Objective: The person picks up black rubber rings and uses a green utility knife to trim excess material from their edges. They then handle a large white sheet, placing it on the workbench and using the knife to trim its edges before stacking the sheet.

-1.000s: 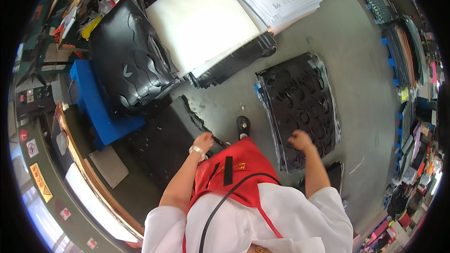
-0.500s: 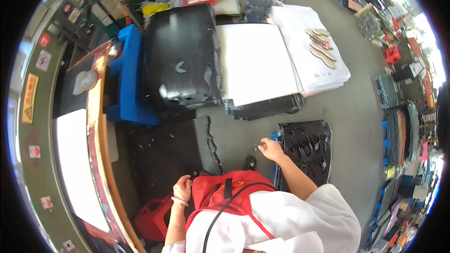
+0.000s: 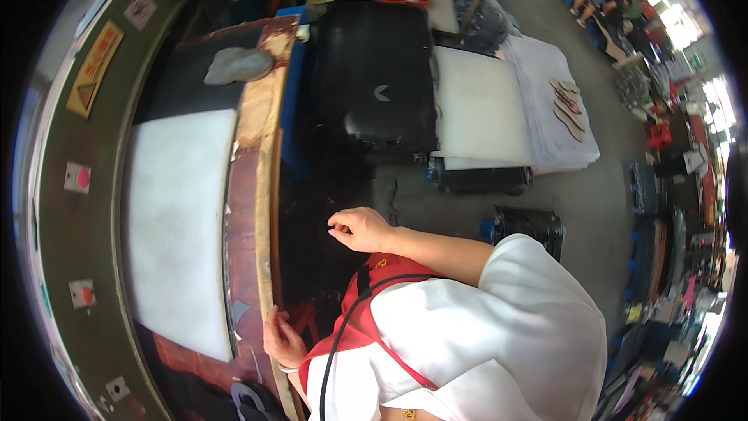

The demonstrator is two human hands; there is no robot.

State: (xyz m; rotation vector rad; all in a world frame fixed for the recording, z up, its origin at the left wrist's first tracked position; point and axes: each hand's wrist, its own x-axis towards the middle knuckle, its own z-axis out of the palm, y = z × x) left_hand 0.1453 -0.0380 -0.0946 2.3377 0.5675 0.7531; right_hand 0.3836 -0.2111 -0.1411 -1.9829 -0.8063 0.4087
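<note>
Two bare hands, well apart from each other. Left hand [image 3: 285,340]: beside the wooden edge [image 3: 266,242] of the bench, unclenched, fingers loosely bent; whether it touches the edge, cannot tell. Right hand [image 3: 362,230]: in front of the red apron [image 3: 348,331], fingers curled, thumb and fingertips slightly parted. White board [image 3: 181,226]: flat on the bench, left of the left hand and apart from it; its long side runs roughly parallel to the wooden edge. Grey rounded piece [image 3: 238,65] lies on the bench beyond the board. Green frame [image 3: 54,234] with red buttons stands along the bench's left side.

Farther: black sheet stack [image 3: 374,47], a V-shaped light mark on top; right of it, white sheet stack [image 3: 479,109], then paper stack [image 3: 534,86] bearing several sole-shaped pieces [image 3: 569,121]. Farthest, upper right: people [image 3: 598,0], detail too small.
</note>
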